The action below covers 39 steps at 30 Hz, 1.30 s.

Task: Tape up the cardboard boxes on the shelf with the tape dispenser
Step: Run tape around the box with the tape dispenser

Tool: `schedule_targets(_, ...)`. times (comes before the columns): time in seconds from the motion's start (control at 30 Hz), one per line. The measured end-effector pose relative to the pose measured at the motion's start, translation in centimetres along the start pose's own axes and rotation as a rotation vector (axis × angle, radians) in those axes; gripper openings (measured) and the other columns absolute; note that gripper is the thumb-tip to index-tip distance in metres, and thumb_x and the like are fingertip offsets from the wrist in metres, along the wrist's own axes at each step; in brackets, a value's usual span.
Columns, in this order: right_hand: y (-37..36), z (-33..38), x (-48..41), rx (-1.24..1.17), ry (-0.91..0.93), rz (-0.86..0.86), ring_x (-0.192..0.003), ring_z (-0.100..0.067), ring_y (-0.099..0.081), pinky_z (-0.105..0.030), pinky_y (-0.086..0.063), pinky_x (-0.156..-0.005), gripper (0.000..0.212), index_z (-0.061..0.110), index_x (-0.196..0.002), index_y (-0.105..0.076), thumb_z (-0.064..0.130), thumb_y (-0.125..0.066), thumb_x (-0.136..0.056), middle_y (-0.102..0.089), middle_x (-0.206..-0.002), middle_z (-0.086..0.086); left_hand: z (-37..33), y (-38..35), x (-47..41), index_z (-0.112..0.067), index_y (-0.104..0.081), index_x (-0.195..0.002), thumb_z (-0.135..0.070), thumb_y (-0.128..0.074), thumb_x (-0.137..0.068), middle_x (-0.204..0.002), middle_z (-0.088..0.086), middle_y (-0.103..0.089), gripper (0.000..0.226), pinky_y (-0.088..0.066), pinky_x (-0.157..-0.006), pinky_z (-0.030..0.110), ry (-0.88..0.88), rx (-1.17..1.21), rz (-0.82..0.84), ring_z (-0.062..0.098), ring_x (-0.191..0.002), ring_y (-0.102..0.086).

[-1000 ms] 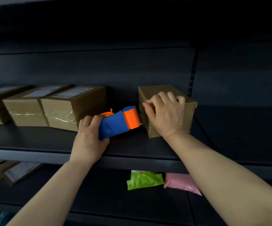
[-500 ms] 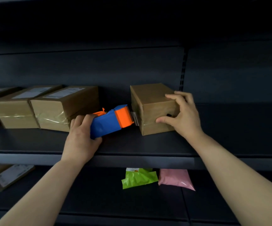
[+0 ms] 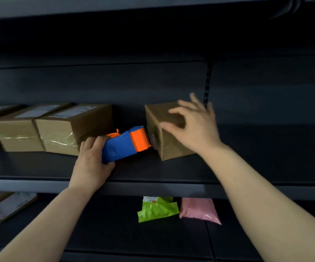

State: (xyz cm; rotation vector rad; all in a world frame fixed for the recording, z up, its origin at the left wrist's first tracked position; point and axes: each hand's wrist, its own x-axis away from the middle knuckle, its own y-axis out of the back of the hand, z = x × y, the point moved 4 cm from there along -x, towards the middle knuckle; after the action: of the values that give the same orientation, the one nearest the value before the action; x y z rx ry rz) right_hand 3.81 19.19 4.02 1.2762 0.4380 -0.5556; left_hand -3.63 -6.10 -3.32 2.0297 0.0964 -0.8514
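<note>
The scene is dimly lit, and the dark shelf (image 3: 152, 188) is rendered almost black, with its far back panel lost in shadow. Light is received from the near side, so the forearms and box fronts are brightest. Faint glare is seen on the tape bands of the left boxes (image 3: 58, 137). The right hand (image 3: 194, 127) is smeared by motion blur, while the left hand (image 3: 90, 163) and tape dispenser (image 3: 126, 144) are rendered sharper. Shelf lines are bowed towards the edges.

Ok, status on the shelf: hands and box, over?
Left hand grips blue-and-orange plastic tape dispenser, nose against the separate brown cardboard box. Right hand open, spread over that box. Nothing between dispenser and box.
</note>
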Motion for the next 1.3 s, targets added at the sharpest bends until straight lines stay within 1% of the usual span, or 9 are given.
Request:
schedule_targets(0.07,-1.4,3.7,-1.4,0.086,0.023,0.082,-0.148,-0.019,-0.016,-0.049,-0.010,-0.120,0.067,0.028,-0.140,-0.049,0.071,-0.032,-0.091,-0.035,-0.155,0.003,0.0,0.1,-0.1,-0.015,-0.052,-0.127,-0.003,-0.079,-0.067,-0.109,0.007,-0.049,0.066,-0.043,-0.089,0.043,-0.001,0.006,0.000,0.029,-0.107,-0.044)
schedule_targets(0.17,-3.7,4.7,-2.6,0.237,-0.070,0.230,-0.144,-0.026,-0.026,-0.046,-0.023,-0.114,0.052,0.019,-0.143,-0.043,0.049,-0.033,-0.100,-0.037,-0.153,-0.004,0.1,0.1,0.1,-0.015,-0.053,-0.126,-0.003,-0.079,-0.065,-0.108,0.006,-0.048,0.067,-0.045,-0.089,0.045,0.001,0.010,0.003,0.029,-0.106,-0.044)
schedule_targets(0.33,-1.2,0.9,-1.0,0.104,-0.041,0.315,-0.136,-0.023,-0.040,-0.037,-0.037,-0.106,0.045,0.035,-0.145,-0.038,0.028,-0.039,-0.101,-0.039,-0.153,0.004,-1.1,0.3,0.2,-0.024,-0.051,-0.127,-0.003,-0.081,-0.059,-0.109,0.001,-0.053,0.077,-0.048,-0.088,0.040,-0.264,0.052,0.050,0.023,-0.103,-0.049)
schedule_targets(0.5,1.4,-1.5,1.3,0.039,0.050,0.374,-0.142,-0.012,-0.029,-0.030,-0.024,-0.112,0.045,0.042,-0.145,-0.036,0.026,-0.039,-0.104,-0.033,-0.154,0.017,-4.2,0.4,0.3,-0.026,-0.052,-0.132,-0.023,-0.084,-0.060,-0.103,-0.006,-0.056,0.079,-0.037,-0.090,0.031,-0.511,-0.086,0.096,0.014,-0.096,-0.048)
schedule_targets(0.63,1.9,-2.5,2.0,0.027,0.062,0.329,-0.143,-0.007,-0.027,-0.032,-0.024,-0.113,0.045,0.046,-0.145,-0.035,0.026,-0.038,-0.105,-0.030,-0.153,0.024,-5.4,0.7,0.2,-0.030,-0.049,-0.135,-0.037,-0.069,-0.063,-0.101,-0.009,-0.055,0.076,-0.035,-0.094,0.035,-0.581,-0.088,0.119,0.011,-0.097,-0.047)
schedule_targets(0.8,2.8,-4.9,2.7,-0.004,0.043,0.307,-0.140,-0.008,-0.033,-0.031,-0.028,-0.114,0.047,0.048,-0.140,-0.041,0.019,-0.039,-0.104,-0.037,-0.149,0.024,-2.0,1.6,-1.0,-0.030,-0.049,-0.128,-0.030,-0.075,-0.060,-0.102,-0.003,-0.057,0.073,-0.046,-0.089,0.045,-0.469,-0.105,0.144,0.022,-0.098,-0.055)
schedule_targets(0.9,3.7,-7.6,3.4,-0.055,-0.035,0.307,-0.136,-0.013,-0.039,-0.036,-0.033,-0.111,0.048,0.052,-0.134,-0.045,0.015,-0.039,-0.103,-0.044,-0.146,0.021,0.0,2.5,-1.4,-0.024,-0.054,-0.129,-0.012,-0.086,-0.059,-0.102,-0.006,-0.053,0.078,-0.050,-0.081,0.039,-0.406,-0.080,0.177,0.017,-0.098,-0.051)
schedule_targets(1.2,3.8,-8.8,3.7,-0.083,-0.028,0.267,-0.131,-0.013,-0.045,-0.038,-0.039,-0.106,0.048,0.050,-0.131,-0.047,0.013,-0.039,-0.103,-0.048,-0.142,0.022,-0.4,2.4,-1.4,-0.018,-0.059,-0.121,-0.006,-0.088,-0.055,-0.100,-0.010,-0.050,0.073,-0.047,-0.075,0.031,-0.449,-0.047,0.160,0.008,-0.093,-0.045)
schedule_targets(1.3,3.8,-8.7,3.7,-0.078,-0.012,0.257,-0.130,-0.013,-0.045,-0.036,-0.039,-0.106,0.047,0.050,-0.131,-0.048,0.013,-0.039,-0.103,-0.049,-0.141,0.023,-0.9,2.9,-0.7,-0.015,-0.060,-0.118,-0.010,-0.087,-0.055,-0.098,-0.004,-0.053,0.069,-0.046,-0.073,0.031,-0.476,-0.067,0.129,0.012,-0.091,-0.047)
